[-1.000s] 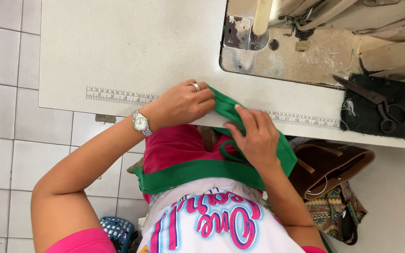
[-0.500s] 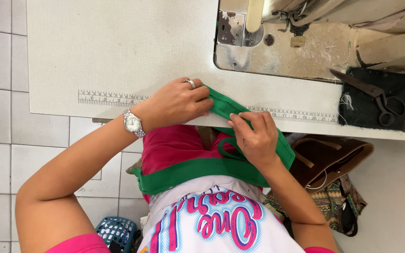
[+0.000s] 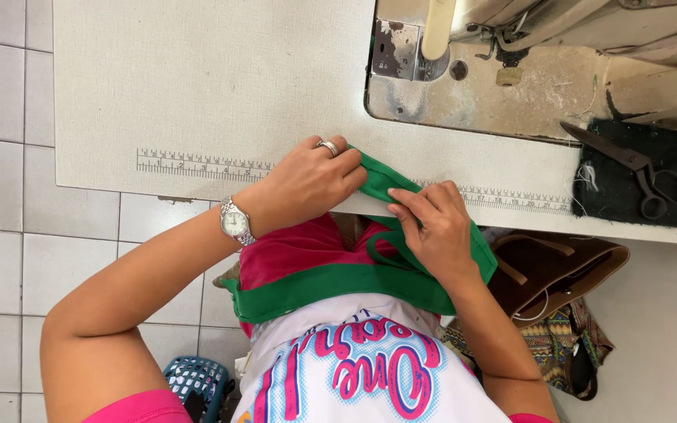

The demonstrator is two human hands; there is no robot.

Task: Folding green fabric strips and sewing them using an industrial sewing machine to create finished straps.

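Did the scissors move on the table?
No. The scissors lie on the same dark cloth beside the sewing machine; only the camera shifted.

Single head cam, looking straight down from above, sitting close over the worktop (image 3: 197, 94). It's taking in the sewing machine (image 3: 511, 70) at top, person's lap at bottom, floor tiles (image 3: 1, 235) at frame-left. No 2nd view overlapping.

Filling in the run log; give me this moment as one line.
left hand: pinching green fabric band at table edge | right hand: pressing the band's fold | scissors: untouched on dark cloth
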